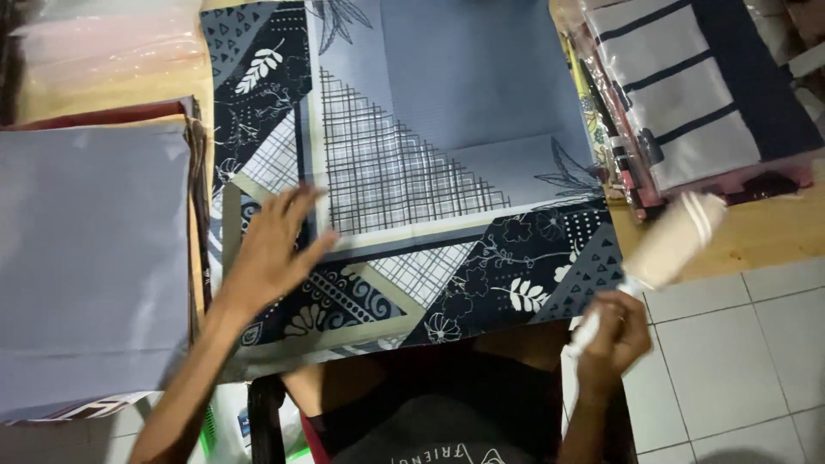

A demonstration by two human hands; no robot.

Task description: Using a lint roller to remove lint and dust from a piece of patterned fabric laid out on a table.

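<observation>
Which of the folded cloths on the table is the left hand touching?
The left hand lies flat on the middle patterned scarf, grey and navy with leaf prints, not the plain grey stack or striped packs.

folded scarf (pixel 412 163) on table (pixel 756 236), cloth stack (pixel 90 258) left, packaged fabrics (pixel 696 94) right

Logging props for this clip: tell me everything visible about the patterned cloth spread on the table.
The patterned cloth is a folded fabric lying flat on the wooden table. Its centre is plain grey-blue with a dark grid patch; its border is navy with white leaves, flowers, dots, triangles and beige bands. The near edge reaches the table edge. The left hand rests flat on its lower-left part; the right hand, holding a blurred roller-like tool, is just off its lower-right corner.
</observation>
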